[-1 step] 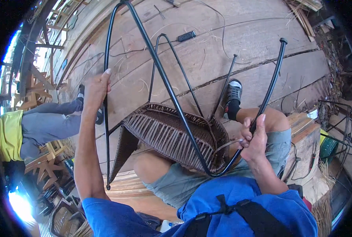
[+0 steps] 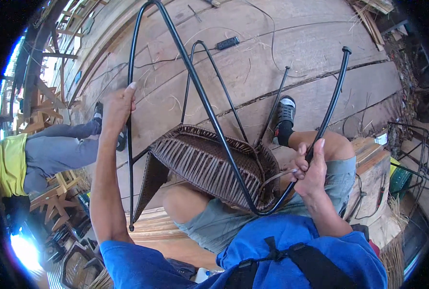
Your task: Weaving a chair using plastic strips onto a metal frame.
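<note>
A woven brown chair (image 2: 200, 164) with a bent black tube frame (image 2: 204, 98) lies tipped over my lap, its legs pointing up and away. My left hand (image 2: 118, 110) is closed round an upright frame tube on the left. On the right, my right hand (image 2: 312, 173) closes round the curved tube, thumb pointing up. A thin pale weaving strip (image 2: 278, 176) runs from the woven edge into the fingers of that hand. Its end is hidden by the fingers. The woven side facing me shows rows of parallel strips with gaps.
Wide planks (image 2: 315, 58) make the floor, with loose fibres scattered over them. A black power strip (image 2: 227, 43) and its cable lie beyond the chair. Another person in a yellow top (image 2: 12, 164) is at the left. Wood blocks (image 2: 371, 164) stand by my right knee.
</note>
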`<action>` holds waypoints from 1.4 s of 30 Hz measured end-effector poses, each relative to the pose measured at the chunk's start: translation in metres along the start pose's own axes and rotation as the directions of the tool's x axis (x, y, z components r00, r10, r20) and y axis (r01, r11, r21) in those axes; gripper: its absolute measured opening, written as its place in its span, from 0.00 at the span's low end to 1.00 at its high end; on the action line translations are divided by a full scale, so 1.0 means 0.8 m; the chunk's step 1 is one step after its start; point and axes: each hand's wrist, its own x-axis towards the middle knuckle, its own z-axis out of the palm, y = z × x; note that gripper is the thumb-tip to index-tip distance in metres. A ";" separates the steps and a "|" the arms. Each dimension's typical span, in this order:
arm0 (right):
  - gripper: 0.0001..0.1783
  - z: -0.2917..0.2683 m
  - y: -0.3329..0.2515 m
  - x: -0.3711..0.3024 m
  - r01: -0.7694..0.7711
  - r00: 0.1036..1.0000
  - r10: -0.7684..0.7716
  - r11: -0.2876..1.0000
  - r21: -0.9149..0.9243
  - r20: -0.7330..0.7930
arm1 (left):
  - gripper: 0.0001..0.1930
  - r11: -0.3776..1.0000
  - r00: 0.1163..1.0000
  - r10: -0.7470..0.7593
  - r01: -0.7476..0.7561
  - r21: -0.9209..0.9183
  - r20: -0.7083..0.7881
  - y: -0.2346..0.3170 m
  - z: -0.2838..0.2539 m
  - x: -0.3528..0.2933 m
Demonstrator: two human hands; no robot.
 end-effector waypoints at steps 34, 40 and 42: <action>0.24 -0.027 0.004 0.061 0.312 0.937 -0.240 0.901 -0.301 0.254 | 0.14 0.684 0.996 -0.057 0.093 -0.723 0.074 0.042 0.155 -0.356; 0.18 -0.090 0.061 0.023 0.311 0.929 -0.211 0.891 -0.331 0.304 | 0.14 0.322 0.975 -0.149 0.207 -0.924 0.166 0.062 0.218 -0.409; 0.16 -0.113 0.082 0.001 0.365 0.926 -0.230 0.743 -0.561 0.298 | 0.14 0.384 0.984 -0.111 0.170 -0.908 0.138 0.061 0.223 -0.412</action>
